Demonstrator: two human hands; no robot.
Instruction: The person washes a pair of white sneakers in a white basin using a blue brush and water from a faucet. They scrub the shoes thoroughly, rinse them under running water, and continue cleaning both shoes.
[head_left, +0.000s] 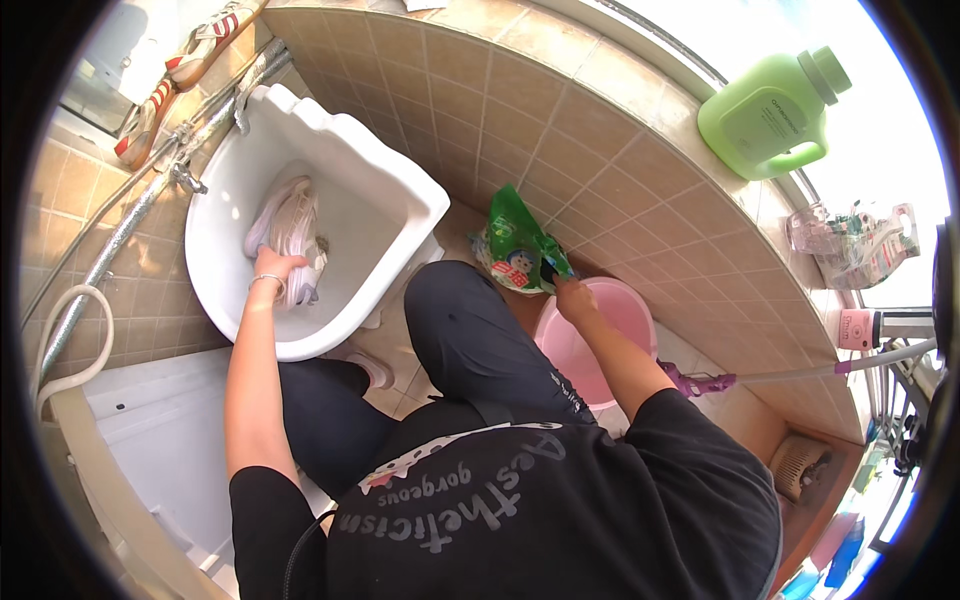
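Observation:
In the white ceramic sink (375, 217), my left hand (276, 271) is closed around a pale pink-and-white sneaker (292, 225). The shoe lies on its side against the basin, partly covered by my fingers. My right hand (576, 301) grips the edge of a green printed plastic bag (514, 240) standing by the tiled wall. A dark part shows at the bag's mouth beside my fingers; what it is cannot be told. Below my right forearm sits a pink plastic basin (562, 352).
A metal tap (187, 178) and pipes run left of the sink. White-and-red sneakers (202, 45) rest above them. A green jug (765, 116) stands on the tiled ledge (645, 90). A purple-and-grey pole (787, 373) extends right of the basin. A white tub (165, 427) lies lower left.

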